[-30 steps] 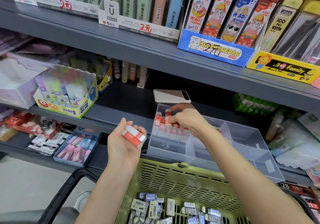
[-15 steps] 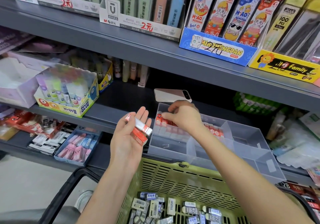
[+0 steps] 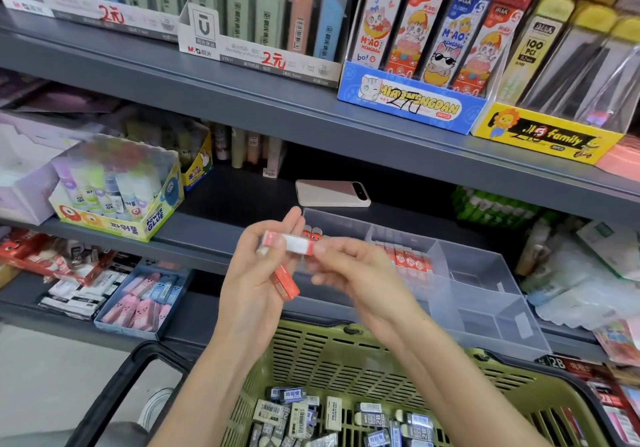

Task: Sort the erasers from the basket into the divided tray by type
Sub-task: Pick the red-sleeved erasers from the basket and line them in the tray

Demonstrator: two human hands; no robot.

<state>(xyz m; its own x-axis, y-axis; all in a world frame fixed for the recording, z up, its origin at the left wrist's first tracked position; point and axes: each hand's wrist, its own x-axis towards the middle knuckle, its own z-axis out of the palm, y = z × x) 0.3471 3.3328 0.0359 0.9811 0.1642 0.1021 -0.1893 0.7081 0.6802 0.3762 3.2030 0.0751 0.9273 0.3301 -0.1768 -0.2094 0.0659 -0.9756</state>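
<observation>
**Step in Hand: Hand-to-Hand Transfer of One Eraser**

The left hand (image 3: 256, 273) is half open. Its thumb and fingers steady a red-and-white eraser (image 3: 289, 243) lying crosswise, and a second red eraser (image 3: 284, 282) rests in its palm. The right hand (image 3: 356, 273) pinches the right end of the crosswise eraser with its fingertips; motion blur hides the exact finger placement. Both hands hover above the green basket (image 3: 346, 353), just in front of the divided tray (image 3: 502, 308) on the shelf.

Next move, as judged: release with the left hand and carry the eraser to the compartment already holding matching red erasers (image 3: 408, 259). The grey-sleeved erasers (image 3: 329, 415) in the basket remain to be sorted.

Change from half a second ago: the right hand was at the tray's rear-left compartment and has returned to the left hand.
</observation>
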